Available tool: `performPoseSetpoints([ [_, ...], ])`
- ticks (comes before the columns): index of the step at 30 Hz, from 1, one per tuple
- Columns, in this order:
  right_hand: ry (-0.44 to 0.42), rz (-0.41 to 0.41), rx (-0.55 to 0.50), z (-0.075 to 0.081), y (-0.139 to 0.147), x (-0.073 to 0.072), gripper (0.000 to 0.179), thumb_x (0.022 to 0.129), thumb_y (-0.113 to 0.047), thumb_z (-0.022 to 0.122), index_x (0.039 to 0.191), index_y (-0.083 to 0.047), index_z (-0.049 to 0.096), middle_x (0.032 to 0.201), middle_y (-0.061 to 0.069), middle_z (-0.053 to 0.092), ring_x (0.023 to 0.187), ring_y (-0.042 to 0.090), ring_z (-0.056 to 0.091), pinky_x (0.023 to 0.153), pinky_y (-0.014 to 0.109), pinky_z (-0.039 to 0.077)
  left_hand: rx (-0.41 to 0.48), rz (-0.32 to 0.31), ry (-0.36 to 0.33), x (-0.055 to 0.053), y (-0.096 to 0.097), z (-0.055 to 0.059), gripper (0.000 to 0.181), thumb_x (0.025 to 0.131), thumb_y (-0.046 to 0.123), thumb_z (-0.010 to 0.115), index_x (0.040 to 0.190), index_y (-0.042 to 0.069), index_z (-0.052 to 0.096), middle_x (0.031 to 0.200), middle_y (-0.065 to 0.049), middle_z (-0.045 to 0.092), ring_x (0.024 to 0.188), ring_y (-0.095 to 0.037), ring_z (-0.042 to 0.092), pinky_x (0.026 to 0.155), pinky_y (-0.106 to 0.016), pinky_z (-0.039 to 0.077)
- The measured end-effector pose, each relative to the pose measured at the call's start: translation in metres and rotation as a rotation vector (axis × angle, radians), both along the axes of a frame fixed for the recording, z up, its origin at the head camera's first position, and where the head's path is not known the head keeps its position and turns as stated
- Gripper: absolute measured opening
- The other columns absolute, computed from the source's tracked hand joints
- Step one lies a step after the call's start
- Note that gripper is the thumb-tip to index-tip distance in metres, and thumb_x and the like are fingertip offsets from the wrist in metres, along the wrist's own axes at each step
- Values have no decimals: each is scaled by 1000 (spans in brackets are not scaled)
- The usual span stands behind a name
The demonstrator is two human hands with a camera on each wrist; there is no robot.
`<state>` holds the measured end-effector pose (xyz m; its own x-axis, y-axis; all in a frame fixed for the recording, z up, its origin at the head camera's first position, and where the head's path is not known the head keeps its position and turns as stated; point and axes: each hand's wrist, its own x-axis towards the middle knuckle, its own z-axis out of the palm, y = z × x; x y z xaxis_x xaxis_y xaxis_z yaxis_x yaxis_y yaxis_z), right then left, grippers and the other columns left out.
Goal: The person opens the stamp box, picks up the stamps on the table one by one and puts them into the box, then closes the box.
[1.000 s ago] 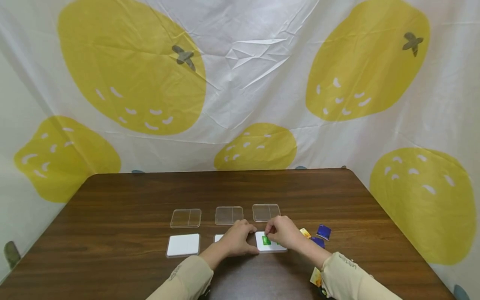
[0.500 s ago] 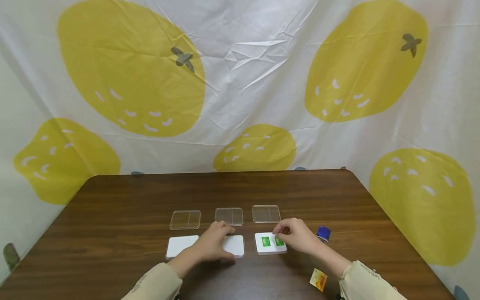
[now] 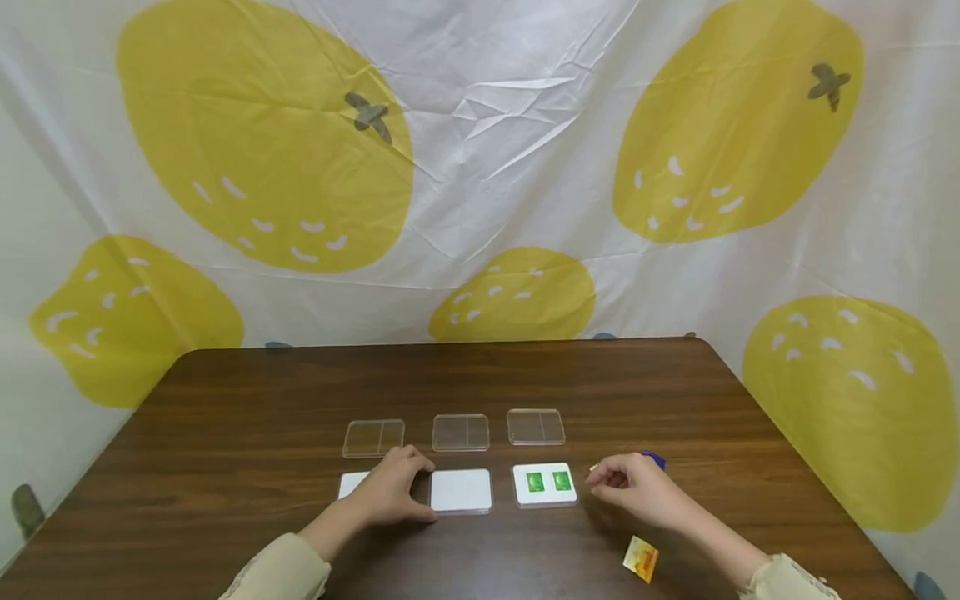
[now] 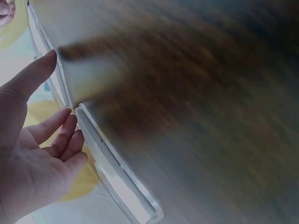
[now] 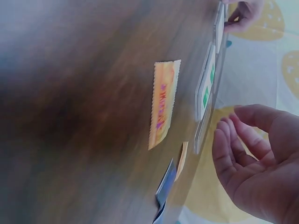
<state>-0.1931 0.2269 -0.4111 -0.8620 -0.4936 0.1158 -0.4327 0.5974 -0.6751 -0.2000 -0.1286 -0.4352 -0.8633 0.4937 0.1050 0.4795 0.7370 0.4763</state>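
My left hand [image 3: 386, 492] is at the left edge of the middle white flat case [image 3: 461, 491], thumb and fingers apart. In the left wrist view its fingertips come close to the case edges; whether they touch, I cannot tell. On the right-hand white case [image 3: 543, 496] lie two small green squares [image 3: 535, 482] side by side. Right of it hovers my right hand [image 3: 637, 492], fingers loosely bent, nothing seen in them. Beneath and behind it are a blue sachet [image 5: 164, 186] and an orange sachet [image 5: 182, 161], mostly hidden in the head view.
Behind the cases stand three clear lids [image 3: 461, 432] in a row. The left white case [image 3: 352, 483] is partly covered by my left hand. Another orange-yellow sachet [image 3: 641, 558] lies near the front right. A lemon-print cloth [image 3: 510, 192] hangs behind the table [image 3: 262, 400].
My left hand has moved left, uncovering the middle case. The right hand has left the right-hand case, moving right towards the sachets; both green squares now show fully.
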Motion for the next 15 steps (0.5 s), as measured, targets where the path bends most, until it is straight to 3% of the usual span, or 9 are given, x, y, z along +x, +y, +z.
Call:
performPoseSetpoints([
  [8,-28,-22,66,-5,29,22,9,75,-9,69,81,-3,67,72,-5,63,62,-1,53,54,20,46,15,-5,4,0,1,0,54,60,28,82,101,-2,61,95,-7,54,93,-24,48,81,-42,42],
  [15,-71,-122,152,-11,42,42,16,67,-14,76,75,-4,65,66,-5,59,59,-1,50,51,20,44,12,1,-6,-1,0,-5,55,62,29,81,103,-2,61,97,-6,54,94,-24,48,82,-43,43],
])
